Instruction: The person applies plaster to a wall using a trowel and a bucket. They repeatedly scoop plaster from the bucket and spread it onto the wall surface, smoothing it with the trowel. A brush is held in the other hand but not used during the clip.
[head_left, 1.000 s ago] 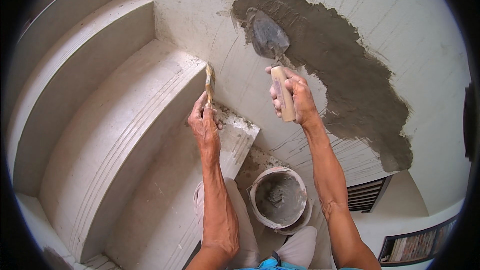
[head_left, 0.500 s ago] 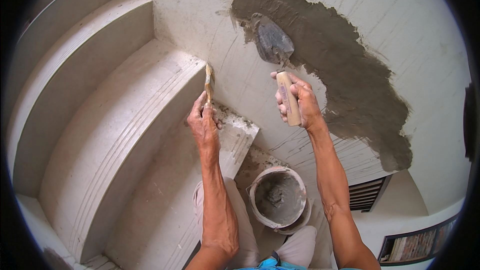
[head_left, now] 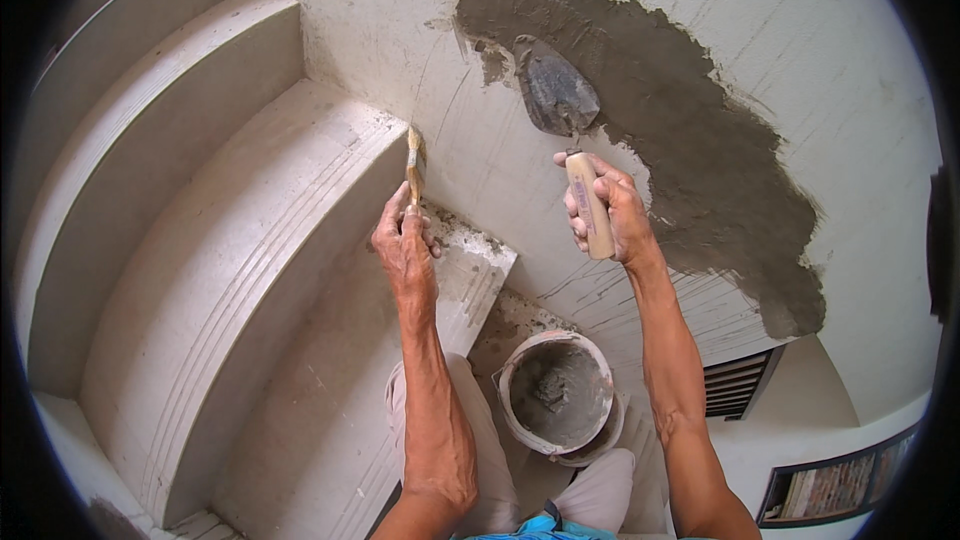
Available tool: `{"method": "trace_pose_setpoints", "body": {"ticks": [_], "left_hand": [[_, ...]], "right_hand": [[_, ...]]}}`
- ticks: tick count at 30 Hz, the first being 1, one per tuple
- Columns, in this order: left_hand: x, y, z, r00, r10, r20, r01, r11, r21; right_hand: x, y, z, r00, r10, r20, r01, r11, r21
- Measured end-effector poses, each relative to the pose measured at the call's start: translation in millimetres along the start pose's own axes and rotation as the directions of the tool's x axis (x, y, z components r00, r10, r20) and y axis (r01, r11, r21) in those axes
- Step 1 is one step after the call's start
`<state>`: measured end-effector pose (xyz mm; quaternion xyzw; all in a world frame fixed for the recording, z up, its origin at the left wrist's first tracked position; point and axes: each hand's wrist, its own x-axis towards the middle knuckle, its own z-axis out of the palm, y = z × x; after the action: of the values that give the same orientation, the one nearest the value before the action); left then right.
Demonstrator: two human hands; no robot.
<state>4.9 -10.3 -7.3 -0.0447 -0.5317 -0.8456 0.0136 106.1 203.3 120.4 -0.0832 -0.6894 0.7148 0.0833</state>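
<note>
My right hand [head_left: 618, 205] grips the pale wooden handle of a trowel [head_left: 556, 88]. Its mortar-smeared metal blade lies at the left edge of a dark patch of wet mortar [head_left: 680, 130] spread over the light wall. Whether the blade presses on the wall or hovers just off it, I cannot tell. A paintbrush [head_left: 415, 168] points upward from my left hand [head_left: 404, 240], pinched between thumb and fingers. Its bristles are beside the corner where a stair tread meets the wall.
Curved concrete steps [head_left: 250, 230] rise at the left. A bucket [head_left: 508, 410] holding grey mortar stands between my knees and the wall, with another container partly hidden beneath it. A dark slatted opening [head_left: 738, 385] and a framed recess [head_left: 835, 485] lie at lower right.
The trowel and my right hand have shifted slightly right and down along the wall. My left hand with the paintbrush stays nearly where it was.
</note>
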Motion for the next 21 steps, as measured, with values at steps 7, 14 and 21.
{"method": "trace_pose_setpoints", "body": {"ticks": [7,14,21], "left_hand": [[0.0,2.2,-0.6,1.000,-0.019,-0.017,0.019,1.000,0.007],[0.5,-1.3,-1.1,1.000,0.012,0.004,-0.012,1.000,-0.010],[0.8,-1.6,-1.5,1.000,0.001,0.003,-0.001,1.000,-0.013]], "right_hand": [[18.9,-39.9,9.3,0.984,-0.172,0.048,0.173,0.985,-0.021],[8.1,-18.6,-5.3,0.996,-0.036,0.084,0.032,0.998,0.054],[2.4,-37.5,1.8,0.987,-0.099,0.127,0.094,0.995,0.043]]}}
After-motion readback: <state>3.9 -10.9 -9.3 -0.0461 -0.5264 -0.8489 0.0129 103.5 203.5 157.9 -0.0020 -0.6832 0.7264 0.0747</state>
